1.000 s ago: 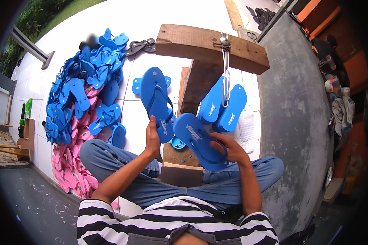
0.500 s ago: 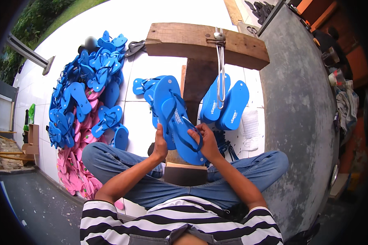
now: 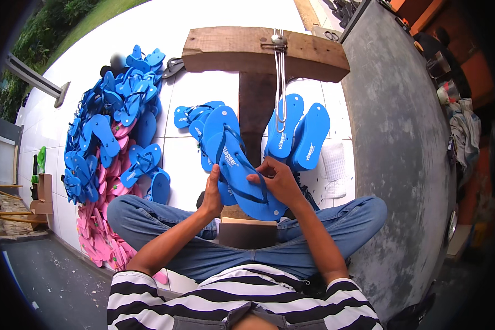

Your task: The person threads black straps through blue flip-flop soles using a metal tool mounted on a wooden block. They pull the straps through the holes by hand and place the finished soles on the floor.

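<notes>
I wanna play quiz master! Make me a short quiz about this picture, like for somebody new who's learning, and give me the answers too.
1. True or false: the left hand and right hand both hold blue flip-flops.
2. What hangs on the wooden beam?
A) a hammer
B) a metal wire tool
C) a striped towel
3. Fill the gap: the big heap at the left mixes two main colours, blue and ____.

Key: 1. True. 2. B. 3. Pink.
</notes>
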Motion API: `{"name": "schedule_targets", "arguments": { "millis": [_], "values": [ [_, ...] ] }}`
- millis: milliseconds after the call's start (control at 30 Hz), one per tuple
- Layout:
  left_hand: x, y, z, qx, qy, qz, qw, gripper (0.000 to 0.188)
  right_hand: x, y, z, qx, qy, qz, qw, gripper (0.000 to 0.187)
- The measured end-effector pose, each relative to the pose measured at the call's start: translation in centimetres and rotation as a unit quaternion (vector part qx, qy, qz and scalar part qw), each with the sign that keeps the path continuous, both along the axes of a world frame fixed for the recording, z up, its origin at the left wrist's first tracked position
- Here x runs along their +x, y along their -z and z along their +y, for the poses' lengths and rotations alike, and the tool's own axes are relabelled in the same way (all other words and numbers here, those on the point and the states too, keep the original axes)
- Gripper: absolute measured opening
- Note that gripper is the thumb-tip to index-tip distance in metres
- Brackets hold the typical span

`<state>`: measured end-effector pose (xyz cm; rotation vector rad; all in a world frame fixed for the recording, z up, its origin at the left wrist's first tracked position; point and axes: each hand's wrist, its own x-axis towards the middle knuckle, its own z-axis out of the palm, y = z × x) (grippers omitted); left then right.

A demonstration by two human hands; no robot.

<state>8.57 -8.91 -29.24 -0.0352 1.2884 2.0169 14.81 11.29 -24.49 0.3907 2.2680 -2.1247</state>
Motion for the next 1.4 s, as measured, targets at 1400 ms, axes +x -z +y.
{"name": "schedule_targets", "arguments": {
  "millis": [1400],
  "values": [
    [0.9, -2.4, -0.5, -0.147, -0.041, 0.078, 0.985, 0.052, -1.9, 5.7, -9.2, -0.17, 0.296, 0.042, 0.939, 0.021]
  ]
}}
